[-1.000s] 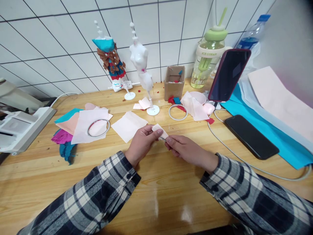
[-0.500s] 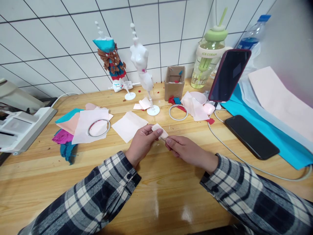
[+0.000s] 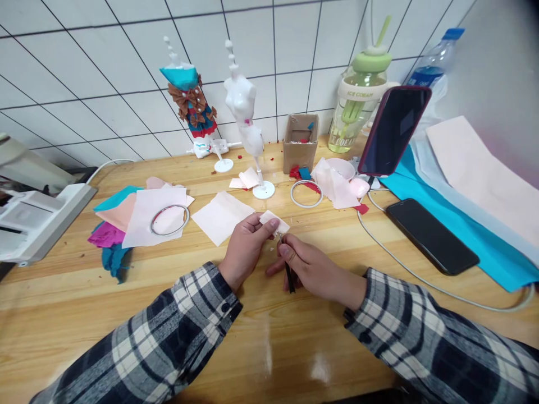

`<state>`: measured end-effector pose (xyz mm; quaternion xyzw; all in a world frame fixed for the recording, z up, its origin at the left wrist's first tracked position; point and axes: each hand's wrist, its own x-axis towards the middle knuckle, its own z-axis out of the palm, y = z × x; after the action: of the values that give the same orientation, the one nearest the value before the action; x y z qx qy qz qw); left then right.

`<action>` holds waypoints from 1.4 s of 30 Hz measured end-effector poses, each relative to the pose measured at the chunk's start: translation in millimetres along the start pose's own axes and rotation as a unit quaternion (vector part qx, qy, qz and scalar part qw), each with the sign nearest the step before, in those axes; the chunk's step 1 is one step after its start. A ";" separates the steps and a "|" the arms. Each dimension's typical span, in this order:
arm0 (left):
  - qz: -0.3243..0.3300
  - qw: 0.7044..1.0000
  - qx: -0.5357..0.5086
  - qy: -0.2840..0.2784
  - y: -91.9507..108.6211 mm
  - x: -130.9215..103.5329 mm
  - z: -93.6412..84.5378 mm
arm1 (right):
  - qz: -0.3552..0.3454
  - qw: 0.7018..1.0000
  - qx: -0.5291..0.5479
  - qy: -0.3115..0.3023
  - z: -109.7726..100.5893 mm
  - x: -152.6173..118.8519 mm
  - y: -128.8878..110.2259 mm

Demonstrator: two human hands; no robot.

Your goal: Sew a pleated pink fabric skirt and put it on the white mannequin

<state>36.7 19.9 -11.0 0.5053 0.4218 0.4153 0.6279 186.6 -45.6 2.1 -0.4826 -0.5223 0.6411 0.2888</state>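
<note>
A small folded piece of pale pink paper or cloth (image 3: 278, 222) is pinched between the thumb and fingers of my left hand (image 3: 248, 242). My right hand (image 3: 314, 268) grips a slim black-handled tool (image 3: 289, 276) with a thin metal tip, its exact kind partly hidden by the fingers. That tip points up at the lower edge of the folded piece. Tiny pale scraps (image 3: 272, 249) lie on the table beneath. Just beyond my left hand is a flat pale pink square (image 3: 223, 216).
Behind stand a bare white mannequin (image 3: 241, 101), a dressed mannequin (image 3: 191, 104), a small cardboard box (image 3: 300, 157) and a green-lidded bottle (image 3: 356, 106). Fabric pieces and a metal ring (image 3: 187, 216) lie left. Right are another ring (image 3: 292, 196), an upright phone (image 3: 396, 132) and a flat phone (image 3: 433, 237).
My right hand has turned and dropped slightly, swinging the tool from along the folded piece's edge to steeper, its black handle now showing. My left hand stays nearly in place.
</note>
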 end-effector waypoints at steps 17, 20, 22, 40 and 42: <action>0.003 1.000 0.006 0.002 2.1 -2.4 2.4 | -0.022 1.000 -0.009 0.017 2.0 3.1 7.8; 0.006 1.000 0.016 -0.010 1.7 -2.3 1.5 | -0.022 1.000 -0.009 0.017 1.9 3.0 8.3; 0.008 1.000 0.017 -0.009 1.3 -2.0 1.1 | -0.026 1.000 -0.010 0.015 1.8 2.7 7.8; 0.009 1.000 0.026 -0.014 0.2 -1.1 -0.2 | -0.030 0.999 -0.031 0.019 1.1 2.2 4.6; 0.007 0.999 0.029 -0.013 0.4 -1.3 -0.3 | -0.031 0.999 -0.033 0.019 0.9 1.9 4.0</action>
<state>36.0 18.9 -10.6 0.5314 0.4220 0.4011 0.6154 185.6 -45.4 -2.3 -0.4871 -0.5526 0.6049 0.3024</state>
